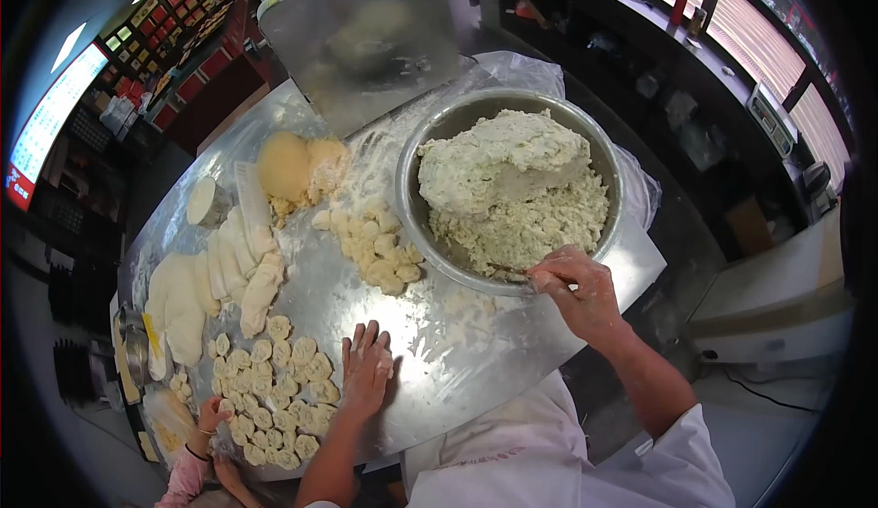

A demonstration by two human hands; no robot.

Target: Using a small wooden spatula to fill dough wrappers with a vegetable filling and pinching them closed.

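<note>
My right hand (pixel 575 288) is closed on a thin flat tool (pixel 507 269), its kind unclear, at the near rim of a large metal bowl (pixel 409 233). The bowl holds a crumbly pale filling (pixel 542 223) with a big lump of the same mixture (pixel 504 158) on top. My left hand (pixel 367 371) lies palm down on the metal table (pixel 439 378), fingers spread, with nothing seen in it. Just left of it are many small round dough pieces (pixel 274 391). Small plain dough lumps (pixel 381 247) lie beside the bowl.
White dough (pixel 178 302) and folded strips lie at left, near a pale cylindrical container (pixel 209 203). Yellow dough (pixel 285 165) sits farther back, before a cloudy plastic bin (pixel 363 41). A co-worker's hand (pixel 212 413) touches the round pieces at lower left. Metal bowls (pixel 137 354) stand at the left edge.
</note>
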